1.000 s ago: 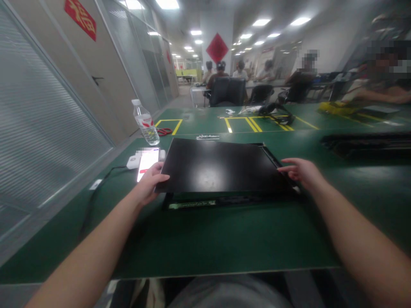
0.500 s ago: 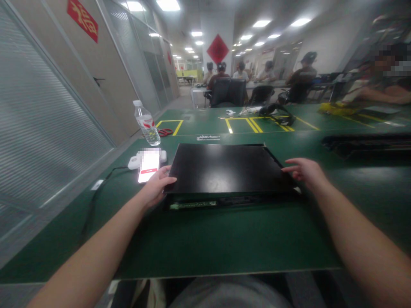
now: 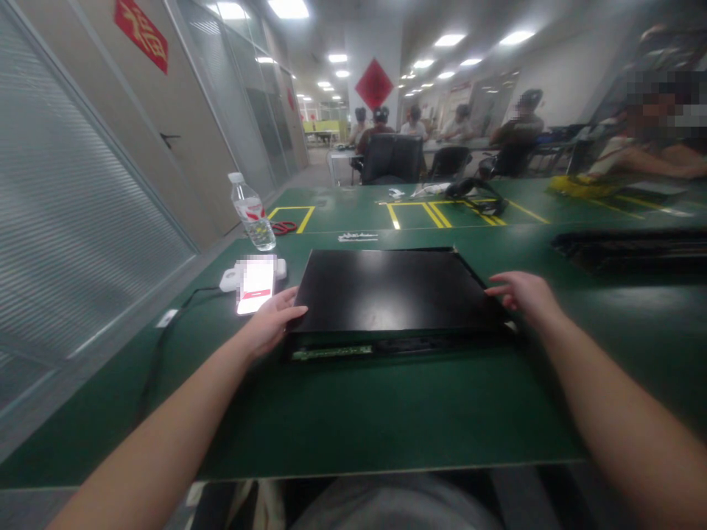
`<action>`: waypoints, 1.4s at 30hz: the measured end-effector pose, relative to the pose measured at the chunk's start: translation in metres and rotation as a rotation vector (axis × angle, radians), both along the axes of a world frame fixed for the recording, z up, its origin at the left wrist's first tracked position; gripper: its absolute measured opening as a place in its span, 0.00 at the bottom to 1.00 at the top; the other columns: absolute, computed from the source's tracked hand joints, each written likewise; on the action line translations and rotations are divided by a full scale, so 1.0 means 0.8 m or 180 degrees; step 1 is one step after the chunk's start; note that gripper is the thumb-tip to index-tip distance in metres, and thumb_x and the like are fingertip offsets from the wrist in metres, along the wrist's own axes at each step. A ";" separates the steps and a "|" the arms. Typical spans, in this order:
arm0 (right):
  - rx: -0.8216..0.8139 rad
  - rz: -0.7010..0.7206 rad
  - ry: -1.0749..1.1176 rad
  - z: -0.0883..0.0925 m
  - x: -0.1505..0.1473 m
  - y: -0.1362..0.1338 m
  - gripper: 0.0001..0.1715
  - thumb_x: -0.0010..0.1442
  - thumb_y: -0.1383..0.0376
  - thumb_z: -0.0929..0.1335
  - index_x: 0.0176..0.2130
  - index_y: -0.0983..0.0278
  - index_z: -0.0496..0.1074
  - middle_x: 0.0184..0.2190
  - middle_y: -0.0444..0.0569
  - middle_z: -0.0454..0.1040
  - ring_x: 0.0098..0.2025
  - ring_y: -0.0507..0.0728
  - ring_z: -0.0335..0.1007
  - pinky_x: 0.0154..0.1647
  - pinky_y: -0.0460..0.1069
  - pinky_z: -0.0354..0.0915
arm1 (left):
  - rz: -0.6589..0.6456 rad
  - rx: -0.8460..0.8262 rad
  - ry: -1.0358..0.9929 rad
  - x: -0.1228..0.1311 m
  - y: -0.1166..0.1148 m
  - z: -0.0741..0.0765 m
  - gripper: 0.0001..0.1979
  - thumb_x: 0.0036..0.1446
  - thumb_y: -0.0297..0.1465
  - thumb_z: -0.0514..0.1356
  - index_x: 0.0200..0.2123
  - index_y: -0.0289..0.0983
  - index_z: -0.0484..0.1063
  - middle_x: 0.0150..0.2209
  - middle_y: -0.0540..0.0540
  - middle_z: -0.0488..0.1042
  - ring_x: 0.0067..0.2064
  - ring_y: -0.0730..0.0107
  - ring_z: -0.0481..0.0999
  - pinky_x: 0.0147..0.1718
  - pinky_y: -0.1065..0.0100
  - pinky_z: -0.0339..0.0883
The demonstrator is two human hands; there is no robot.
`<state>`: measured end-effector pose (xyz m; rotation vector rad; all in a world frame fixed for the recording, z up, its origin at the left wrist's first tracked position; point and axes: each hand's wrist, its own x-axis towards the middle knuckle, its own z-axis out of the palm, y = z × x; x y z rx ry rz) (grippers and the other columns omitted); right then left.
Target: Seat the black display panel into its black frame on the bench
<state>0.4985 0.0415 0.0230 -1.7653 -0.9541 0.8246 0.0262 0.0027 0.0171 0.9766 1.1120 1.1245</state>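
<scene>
A black, glossy flat screen panel [image 3: 381, 291] lies over a dark frame on the green table, its near edge slightly raised. Below that edge a narrow green circuit board strip [image 3: 334, 353] shows. My left hand [image 3: 270, 320] is closed on the panel's left edge, thumb on top and the other fingers partly hidden at the side. On the opposite side, my right hand [image 3: 524, 294] has its fingertips at the right edge, one finger stretched out and the others curled. How firmly it grips cannot be made out.
A lit phone [image 3: 257, 287] rests on a white power strip [image 3: 228, 280] left of the panel, with a water bottle [image 3: 254, 213] behind. Red-handled scissors [image 3: 284, 227] lie farther back. Dark long parts [image 3: 630, 254] lie at right. Several people sit beyond the table [image 3: 387, 419].
The panel's left side has shifted slightly to the right, and my left hand has moved right with it. My right hand has barely moved.
</scene>
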 end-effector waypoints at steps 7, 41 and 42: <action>-0.0015 0.0046 -0.0293 -0.002 -0.001 0.001 0.05 0.57 0.66 0.69 0.34 0.64 0.77 0.30 0.57 0.83 0.18 0.50 0.61 0.16 0.44 0.56 | -0.0018 -0.0031 0.0023 -0.001 0.001 -0.001 0.26 0.43 0.21 0.74 0.49 0.35 0.78 0.46 0.38 0.87 0.49 0.52 0.87 0.51 0.61 0.81; 0.0000 0.0307 -0.1342 -0.010 0.000 -0.003 0.06 0.57 0.68 0.70 0.34 0.61 0.80 0.30 0.49 0.82 0.21 0.52 0.69 0.22 0.47 0.65 | -0.0157 0.0010 0.0082 0.000 0.002 -0.001 0.29 0.46 0.23 0.74 0.54 0.39 0.77 0.48 0.42 0.86 0.49 0.55 0.87 0.43 0.66 0.82; 0.0002 0.0321 -0.1353 -0.010 0.000 -0.003 0.06 0.57 0.67 0.70 0.34 0.61 0.80 0.31 0.49 0.82 0.21 0.52 0.70 0.22 0.48 0.65 | -0.0162 0.0008 0.0082 0.000 0.002 -0.001 0.29 0.46 0.23 0.75 0.53 0.39 0.77 0.48 0.42 0.86 0.49 0.55 0.87 0.42 0.67 0.82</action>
